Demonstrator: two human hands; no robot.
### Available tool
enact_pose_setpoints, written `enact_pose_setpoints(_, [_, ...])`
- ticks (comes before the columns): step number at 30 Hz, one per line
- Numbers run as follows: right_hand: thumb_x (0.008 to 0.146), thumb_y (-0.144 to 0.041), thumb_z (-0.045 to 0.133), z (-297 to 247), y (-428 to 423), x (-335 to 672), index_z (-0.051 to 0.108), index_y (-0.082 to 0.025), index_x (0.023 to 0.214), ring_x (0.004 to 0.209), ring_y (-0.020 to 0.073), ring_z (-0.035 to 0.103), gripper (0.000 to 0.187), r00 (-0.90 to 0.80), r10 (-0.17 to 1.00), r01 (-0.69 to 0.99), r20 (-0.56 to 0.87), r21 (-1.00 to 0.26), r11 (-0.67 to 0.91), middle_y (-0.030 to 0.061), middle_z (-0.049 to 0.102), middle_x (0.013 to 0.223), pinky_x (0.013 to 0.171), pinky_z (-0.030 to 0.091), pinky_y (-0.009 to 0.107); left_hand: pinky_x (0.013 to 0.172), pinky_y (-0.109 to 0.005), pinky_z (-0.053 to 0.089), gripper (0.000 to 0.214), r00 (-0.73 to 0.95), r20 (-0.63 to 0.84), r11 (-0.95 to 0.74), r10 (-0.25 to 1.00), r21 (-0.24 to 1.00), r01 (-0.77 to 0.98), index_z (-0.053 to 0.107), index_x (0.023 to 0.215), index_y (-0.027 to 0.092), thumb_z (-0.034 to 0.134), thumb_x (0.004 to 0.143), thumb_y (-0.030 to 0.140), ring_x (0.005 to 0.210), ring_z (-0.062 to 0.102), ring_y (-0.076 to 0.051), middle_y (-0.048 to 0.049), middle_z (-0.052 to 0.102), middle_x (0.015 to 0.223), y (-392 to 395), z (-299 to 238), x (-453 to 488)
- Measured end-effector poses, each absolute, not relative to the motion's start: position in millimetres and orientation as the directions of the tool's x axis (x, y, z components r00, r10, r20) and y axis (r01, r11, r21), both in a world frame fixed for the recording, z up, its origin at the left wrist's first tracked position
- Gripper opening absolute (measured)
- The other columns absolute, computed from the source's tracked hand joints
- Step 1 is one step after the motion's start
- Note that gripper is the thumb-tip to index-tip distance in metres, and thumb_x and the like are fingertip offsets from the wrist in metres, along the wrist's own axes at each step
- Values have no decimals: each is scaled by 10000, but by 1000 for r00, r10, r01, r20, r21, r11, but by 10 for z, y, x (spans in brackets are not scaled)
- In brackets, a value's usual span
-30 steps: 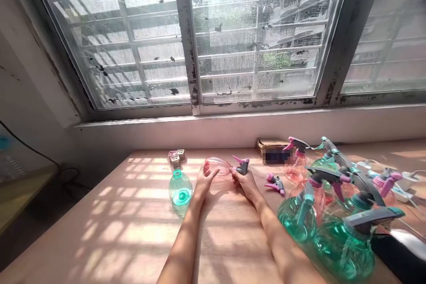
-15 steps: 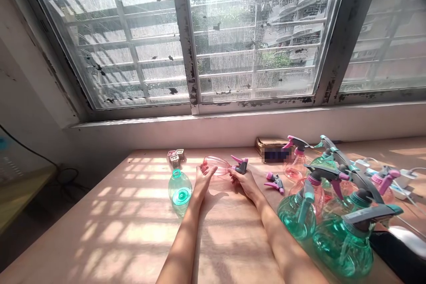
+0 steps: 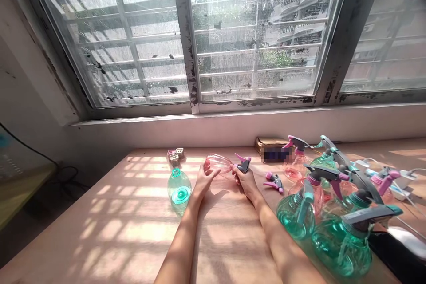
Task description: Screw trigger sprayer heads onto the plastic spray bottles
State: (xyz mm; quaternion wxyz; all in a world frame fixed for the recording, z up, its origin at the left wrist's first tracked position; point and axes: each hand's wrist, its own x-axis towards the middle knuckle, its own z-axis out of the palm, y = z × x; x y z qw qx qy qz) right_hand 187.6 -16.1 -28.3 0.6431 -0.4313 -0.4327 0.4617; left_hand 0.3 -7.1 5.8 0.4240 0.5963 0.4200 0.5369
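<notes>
A clear pink spray bottle (image 3: 218, 163) lies sideways in the air between my hands, its neck pointing right. My left hand (image 3: 205, 178) is closed around the bottle's base end. At the neck, my right hand (image 3: 243, 177) grips the grey and pink spray head (image 3: 244, 164), whose pink trigger points up. Fingers hide the joint between head and neck, so I cannot tell how far the two are joined. Left of my left hand stands a green bottle (image 3: 179, 188) with an open neck and no spray head. A loose spray head (image 3: 274, 183) lies to the right of my right hand.
Several green and pink spray bottles (image 3: 342, 244) with heads crowd the table's right side. Behind them sit a cardboard box (image 3: 262, 143) and white chargers with cables (image 3: 404, 177). Small square blocks (image 3: 174, 158) rest at the back left. A window (image 3: 256, 35) rises beyond the table.
The bottle and both hands have shifted slightly to the right. The spray head has turned a little in my right hand. Things on the table stay put.
</notes>
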Motion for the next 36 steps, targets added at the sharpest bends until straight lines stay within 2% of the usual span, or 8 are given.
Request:
enact_pose_setpoints(6, [1020, -347, 696, -265, -162, 1865, 693, -155, 1032, 577, 100, 627, 192, 202, 966, -228, 161, -952, 206, -24, 694, 841, 508, 544, 227, 1110, -574, 495, 424, 21, 285, -286, 958, 955, 82, 616, 1370, 228, 711, 969, 327, 1331, 587, -313, -115, 568, 1508, -74, 71, 5])
enact_pose_setpoints(15, [1017, -352, 697, -280, -142, 1890, 695, -156, 1044, 629, 117, 656, 198, 222, 969, -275, 110, -946, 171, -8, 709, 887, 549, 571, 250, 1100, -583, 506, 460, 95, 316, -321, 944, 946, 48, 608, 1383, 211, 738, 949, 286, 1333, 591, -323, -116, 566, 1513, -65, 74, 50])
enact_pose_setpoints(22, [1017, -342, 698, -277, -147, 1870, 692, -158, 1060, 618, 116, 653, 189, 215, 969, -304, 117, -935, 181, -12, 706, 878, 543, 570, 248, 1139, -609, 460, 460, 64, 308, -312, 949, 948, 56, 606, 1390, 220, 726, 958, 321, 1385, 548, -337, -118, 544, 1541, -61, 50, 42])
enact_pose_setpoints(27, [1018, -351, 698, -262, -155, 1884, 698, -154, 1003, 597, 110, 647, 197, 210, 971, -303, 119, -936, 180, -21, 705, 840, 541, 565, 245, 1106, -587, 498, 447, 87, 320, -324, 944, 945, 44, 610, 1381, 214, 721, 962, 321, 1335, 590, -322, -117, 574, 1505, -10, -8, 24])
enact_pose_setpoints(36, [1016, -344, 699, -264, -157, 1889, 697, -157, 1040, 633, 119, 661, 189, 195, 974, -296, 111, -941, 166, -9, 712, 884, 559, 576, 255, 1064, -551, 537, 423, 60, 296, -299, 953, 952, 64, 619, 1361, 210, 719, 965, 321, 1273, 629, -300, -115, 601, 1464, -48, 24, 7])
